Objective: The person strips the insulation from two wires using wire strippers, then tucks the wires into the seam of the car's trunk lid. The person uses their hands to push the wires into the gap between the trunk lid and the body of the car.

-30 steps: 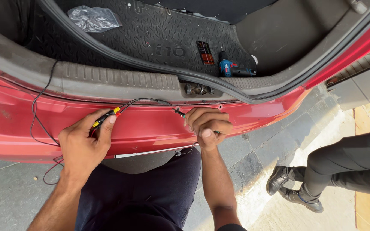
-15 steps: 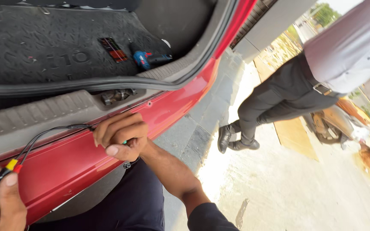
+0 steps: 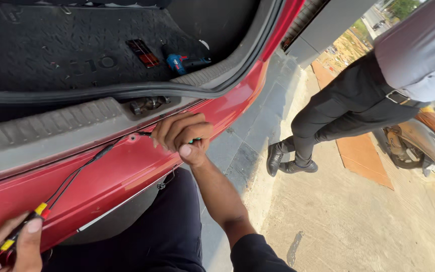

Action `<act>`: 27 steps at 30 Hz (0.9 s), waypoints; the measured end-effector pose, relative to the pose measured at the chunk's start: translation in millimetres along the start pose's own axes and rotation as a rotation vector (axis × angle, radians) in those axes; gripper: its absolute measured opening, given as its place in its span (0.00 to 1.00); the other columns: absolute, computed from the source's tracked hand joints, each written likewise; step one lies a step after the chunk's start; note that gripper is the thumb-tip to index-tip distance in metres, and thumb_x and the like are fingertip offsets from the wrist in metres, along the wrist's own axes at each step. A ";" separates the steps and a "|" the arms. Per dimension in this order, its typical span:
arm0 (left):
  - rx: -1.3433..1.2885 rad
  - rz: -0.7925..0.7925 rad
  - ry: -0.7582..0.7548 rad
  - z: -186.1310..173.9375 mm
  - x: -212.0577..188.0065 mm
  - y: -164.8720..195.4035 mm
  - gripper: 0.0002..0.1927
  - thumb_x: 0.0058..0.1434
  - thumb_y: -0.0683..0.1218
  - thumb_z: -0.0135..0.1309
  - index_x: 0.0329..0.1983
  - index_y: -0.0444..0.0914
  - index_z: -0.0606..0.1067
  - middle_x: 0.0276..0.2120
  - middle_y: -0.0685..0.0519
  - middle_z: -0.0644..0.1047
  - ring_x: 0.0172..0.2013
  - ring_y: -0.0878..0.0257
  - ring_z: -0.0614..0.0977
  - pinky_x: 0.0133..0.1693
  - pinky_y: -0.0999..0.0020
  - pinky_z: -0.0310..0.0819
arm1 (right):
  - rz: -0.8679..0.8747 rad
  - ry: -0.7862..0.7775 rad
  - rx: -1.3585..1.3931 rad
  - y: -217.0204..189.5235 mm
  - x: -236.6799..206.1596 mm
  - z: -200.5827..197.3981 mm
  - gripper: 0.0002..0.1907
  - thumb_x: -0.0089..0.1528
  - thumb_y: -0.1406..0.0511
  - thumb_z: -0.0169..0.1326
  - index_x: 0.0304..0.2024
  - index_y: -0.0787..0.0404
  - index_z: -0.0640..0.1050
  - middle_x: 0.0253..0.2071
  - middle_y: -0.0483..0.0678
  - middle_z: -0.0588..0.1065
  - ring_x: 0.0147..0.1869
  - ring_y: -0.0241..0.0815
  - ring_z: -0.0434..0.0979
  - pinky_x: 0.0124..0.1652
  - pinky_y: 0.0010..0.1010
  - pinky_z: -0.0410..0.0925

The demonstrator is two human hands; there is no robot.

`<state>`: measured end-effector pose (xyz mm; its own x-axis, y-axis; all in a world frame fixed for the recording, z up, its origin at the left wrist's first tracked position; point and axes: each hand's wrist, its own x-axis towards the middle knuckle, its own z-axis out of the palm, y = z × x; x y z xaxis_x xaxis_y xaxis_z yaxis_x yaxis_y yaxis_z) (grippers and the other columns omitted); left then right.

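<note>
Head view, lower left: left hand (image 3: 8,247) pinches thin floppy black wire (image 3: 76,175) by its stiffer taped end, right hand (image 3: 183,137) fisted around the other end at the red bumper (image 3: 127,171).

Glossy red bumper (image 3: 127,176); grey ribbed sill (image 3: 51,128); dark textured boot mat (image 3: 51,55) carrying a blue tool (image 3: 177,63); thin black wire (image 3: 76,174) ending in yellow-and-red bands; possibly something green inside the right hand (image 3: 185,138).

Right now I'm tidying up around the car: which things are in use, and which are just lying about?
In use:
left hand holding red-and-yellow wire connector
thin black cable
right hand at red rear bumper

Lying about:
blue power tool
dark boot carpet
</note>
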<state>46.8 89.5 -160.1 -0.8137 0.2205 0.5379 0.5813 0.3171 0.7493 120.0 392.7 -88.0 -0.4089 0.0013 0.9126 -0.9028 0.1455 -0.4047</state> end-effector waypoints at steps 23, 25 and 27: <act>-0.174 -0.132 -0.027 -5.4 -6.0 -26.0 0.13 0.67 0.47 0.64 0.49 0.34 0.82 0.37 0.49 0.84 0.35 0.65 0.85 0.39 0.73 0.78 | 0.119 -0.252 -0.102 27.2 10.9 -5.0 0.23 0.63 0.64 0.59 0.17 0.65 0.68 0.18 0.50 0.69 0.23 0.44 0.71 0.27 0.38 0.73; -0.180 -0.147 -0.028 -5.2 -5.9 -24.7 0.13 0.67 0.46 0.64 0.49 0.34 0.82 0.37 0.49 0.84 0.34 0.65 0.85 0.37 0.73 0.77 | 0.139 -0.299 -0.082 30.6 16.6 -7.0 0.22 0.62 0.64 0.59 0.17 0.65 0.67 0.18 0.50 0.69 0.23 0.43 0.71 0.26 0.38 0.73; -0.178 -0.135 -0.025 -5.5 -5.7 -23.8 0.13 0.67 0.46 0.64 0.50 0.34 0.82 0.37 0.49 0.84 0.35 0.65 0.85 0.38 0.74 0.77 | 0.132 -0.372 -0.104 31.2 17.9 -7.2 0.21 0.62 0.65 0.58 0.17 0.66 0.68 0.18 0.50 0.69 0.23 0.44 0.72 0.26 0.38 0.73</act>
<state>37.6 75.6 -178.9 -0.8828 0.2110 0.4196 0.4567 0.1776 0.8717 85.5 404.4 -83.9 -0.5577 -0.3288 0.7621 -0.8289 0.2672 -0.4914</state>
